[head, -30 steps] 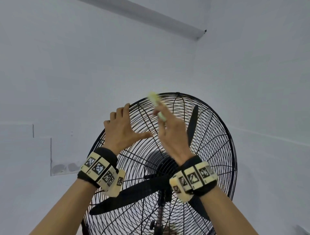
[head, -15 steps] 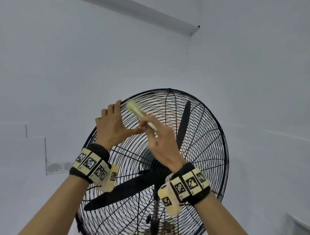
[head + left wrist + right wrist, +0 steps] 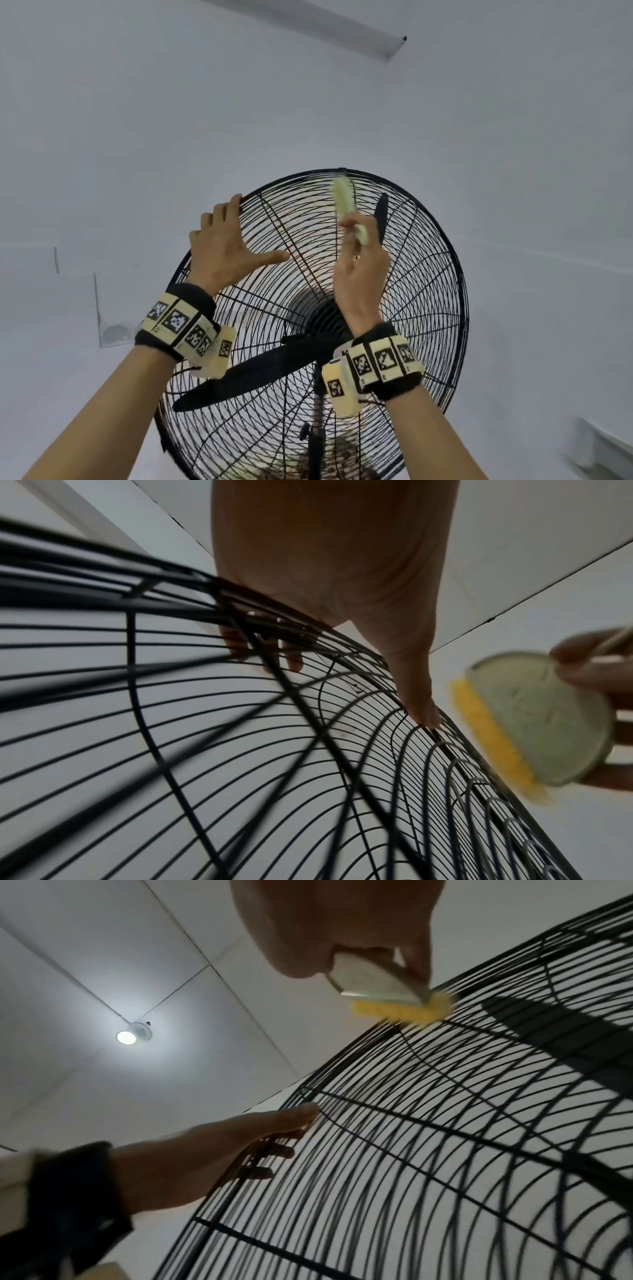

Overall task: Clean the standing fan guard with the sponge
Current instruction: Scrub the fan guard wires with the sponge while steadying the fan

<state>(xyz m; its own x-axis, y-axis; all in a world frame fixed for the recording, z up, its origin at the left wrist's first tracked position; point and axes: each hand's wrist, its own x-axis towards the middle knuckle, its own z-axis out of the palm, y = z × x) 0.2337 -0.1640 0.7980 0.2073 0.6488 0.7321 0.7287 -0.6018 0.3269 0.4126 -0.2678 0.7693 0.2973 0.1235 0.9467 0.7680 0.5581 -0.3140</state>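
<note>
The black wire fan guard (image 3: 428,274) stands in front of me, tilted upward. My left hand (image 3: 226,243) grips its upper-left rim, fingers curled over the edge and thumb stretched along the front wires. The left wrist view shows those fingers (image 3: 291,656) hooked behind the wires (image 3: 240,750). My right hand (image 3: 359,267) pinches a sponge (image 3: 344,202), pale green on the back and yellow on the face. The right wrist view shows the sponge's yellow side (image 3: 387,1012) pressed on the guard (image 3: 445,1150) near its top rim.
Black fan blades (image 3: 257,373) and the motor hub (image 3: 318,315) sit behind the wires, with the pole (image 3: 315,428) below. White walls and ceiling surround the fan. A ceiling lamp (image 3: 126,1037) glows up on the left.
The right hand swept the sponge left toward the left thumb, then back right and up to the top of the guard. The left hand kept its hold on the rim.
</note>
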